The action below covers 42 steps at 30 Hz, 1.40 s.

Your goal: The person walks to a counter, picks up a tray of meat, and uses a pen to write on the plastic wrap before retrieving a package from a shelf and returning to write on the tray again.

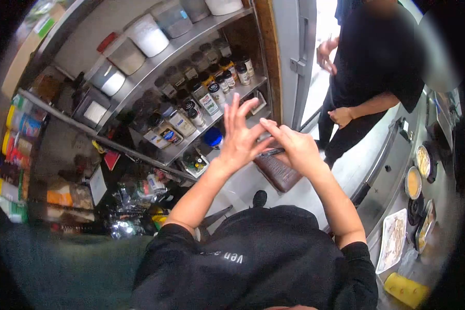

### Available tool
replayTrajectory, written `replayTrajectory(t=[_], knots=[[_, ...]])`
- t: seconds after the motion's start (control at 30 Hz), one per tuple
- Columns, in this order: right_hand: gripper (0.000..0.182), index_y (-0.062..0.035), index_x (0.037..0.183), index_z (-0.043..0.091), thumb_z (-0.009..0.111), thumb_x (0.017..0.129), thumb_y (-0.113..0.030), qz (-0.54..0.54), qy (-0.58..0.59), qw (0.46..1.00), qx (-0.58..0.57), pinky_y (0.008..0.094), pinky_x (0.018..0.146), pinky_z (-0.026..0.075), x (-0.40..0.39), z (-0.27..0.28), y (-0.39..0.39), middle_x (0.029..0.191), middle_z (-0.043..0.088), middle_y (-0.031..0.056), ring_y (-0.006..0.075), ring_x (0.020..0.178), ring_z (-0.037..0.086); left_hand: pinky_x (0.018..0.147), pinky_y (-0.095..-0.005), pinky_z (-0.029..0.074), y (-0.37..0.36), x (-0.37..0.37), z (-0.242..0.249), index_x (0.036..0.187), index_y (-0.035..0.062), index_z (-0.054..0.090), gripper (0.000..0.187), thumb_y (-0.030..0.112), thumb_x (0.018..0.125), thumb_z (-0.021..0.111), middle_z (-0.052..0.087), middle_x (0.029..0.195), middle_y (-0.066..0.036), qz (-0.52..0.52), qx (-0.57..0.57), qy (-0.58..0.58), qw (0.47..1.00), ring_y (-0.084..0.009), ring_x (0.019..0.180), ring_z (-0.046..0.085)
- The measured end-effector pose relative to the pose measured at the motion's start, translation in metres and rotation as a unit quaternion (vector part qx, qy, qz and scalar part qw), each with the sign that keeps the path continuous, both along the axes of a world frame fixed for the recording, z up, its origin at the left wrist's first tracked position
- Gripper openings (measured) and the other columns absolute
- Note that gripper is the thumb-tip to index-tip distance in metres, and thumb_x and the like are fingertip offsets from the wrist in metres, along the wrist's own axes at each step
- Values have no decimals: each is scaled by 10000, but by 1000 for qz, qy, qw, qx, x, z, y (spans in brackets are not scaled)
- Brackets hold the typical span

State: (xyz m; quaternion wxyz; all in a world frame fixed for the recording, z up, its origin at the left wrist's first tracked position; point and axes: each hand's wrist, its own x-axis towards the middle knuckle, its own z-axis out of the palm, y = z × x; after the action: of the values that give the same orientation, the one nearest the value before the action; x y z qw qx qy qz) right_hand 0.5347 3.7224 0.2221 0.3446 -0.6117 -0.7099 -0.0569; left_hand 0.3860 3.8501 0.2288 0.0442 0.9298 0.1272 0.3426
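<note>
My left hand [238, 135] is raised in front of me with its fingers spread and nothing in the palm. Close beside it, my right hand [298, 146] points its stretched fingers toward the left hand, and the fingertips of the two overlap in this view. Below and behind them is a brown, textured, box-shaped thing [280, 173] with a dark top edge, partly covered by my right hand.
Shelves on the left hold spice jars [209, 103] and plastic tubs [147, 35]. A person in black [369, 62] stands ahead by the door [297, 62]. On the right, a steel counter carries a white tray [392, 240], round containers [413, 182] and a yellow item [406, 290].
</note>
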Motion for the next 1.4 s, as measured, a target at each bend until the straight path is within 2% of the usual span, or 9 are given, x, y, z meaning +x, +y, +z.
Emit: replayTrajectory(t=[0.23, 0.5, 0.63, 1.0, 1.13, 1.17, 1.27, 1.33, 1.4], knots=[[934, -257, 1448, 353, 772, 625, -115, 71, -63, 995, 30, 393, 638, 538, -25, 37, 14, 913, 572, 57, 265, 812, 644, 1105, -655, 108, -6, -50, 27, 1080, 242, 682, 366, 212, 732, 791, 291, 1480, -147, 68, 68, -12, 995, -427, 1428, 115], [884, -266, 1460, 352, 769, 684, -192, 39, -47, 986, 157, 367, 557, 498, -42, 99, 11, 799, 536, 57, 235, 670, 609, 1097, -501, 249, 8, -76, 81, 1052, 138, 666, 389, 238, 705, 814, 409, 1352, -160, 213, 73, -310, 924, -408, 1351, 266], [949, -263, 1460, 347, 787, 631, -126, 80, -118, 978, 149, 365, 584, 521, -67, 127, 20, 863, 550, 46, 221, 719, 632, 1095, -652, 86, -1, -52, 82, 1108, 226, 660, 441, 507, 770, 688, 298, 1474, -129, 126, 92, -193, 969, -419, 1404, 171], [985, -293, 1457, 345, 784, 602, -80, 51, -112, 975, 186, 395, 594, 532, -63, 179, 18, 864, 573, 68, 284, 720, 632, 1088, -675, 123, -3, -59, 152, 1109, 274, 659, 391, 252, 738, 781, 284, 1482, -107, 92, 184, -203, 957, -386, 1432, 108], [908, -311, 1467, 312, 775, 689, -233, 7, -108, 973, 205, 389, 585, 529, -46, 198, 17, 844, 588, 75, 278, 694, 648, 1111, -613, 145, 8, -75, 179, 1144, 230, 631, 456, 304, 730, 806, 278, 1483, -126, 111, 224, -276, 928, -370, 1425, 142], [928, -244, 1445, 373, 803, 637, -94, -1, -67, 980, 189, 383, 700, 554, -41, 202, 16, 1103, 636, 97, 298, 842, 664, 1118, -580, 161, 13, -81, 186, 1168, 219, 616, 493, 313, 725, 810, 285, 1468, -138, 117, 221, -310, 917, -371, 1412, 165], [853, -242, 1449, 378, 806, 711, -227, -33, -2, 965, 260, 310, 637, 530, -12, 195, 16, 1146, 644, 110, 215, 643, 579, 1119, -500, 212, 26, -105, 188, 1242, 158, 561, 589, 327, 736, 810, 313, 1406, -176, 202, 195, -353, 892, -377, 1354, 248], [836, -240, 1453, 372, 792, 733, -295, -123, 30, 964, 233, 289, 616, 512, 1, 182, 9, 1116, 659, 96, 197, 605, 503, 1102, -505, 229, 44, -116, 171, 1256, 117, 543, 590, 330, 765, 793, 323, 1375, -196, 230, 147, -385, 882, -380, 1327, 274], [769, -233, 1456, 364, 751, 791, -208, -152, 66, 969, 181, 316, 650, 525, 1, 158, 12, 1017, 669, 78, 202, 662, 587, 1078, -464, 270, 48, -111, 144, 1255, 91, 564, 494, 295, 837, 730, 370, 1351, -191, 246, 151, -342, 894, -347, 1287, 333]])
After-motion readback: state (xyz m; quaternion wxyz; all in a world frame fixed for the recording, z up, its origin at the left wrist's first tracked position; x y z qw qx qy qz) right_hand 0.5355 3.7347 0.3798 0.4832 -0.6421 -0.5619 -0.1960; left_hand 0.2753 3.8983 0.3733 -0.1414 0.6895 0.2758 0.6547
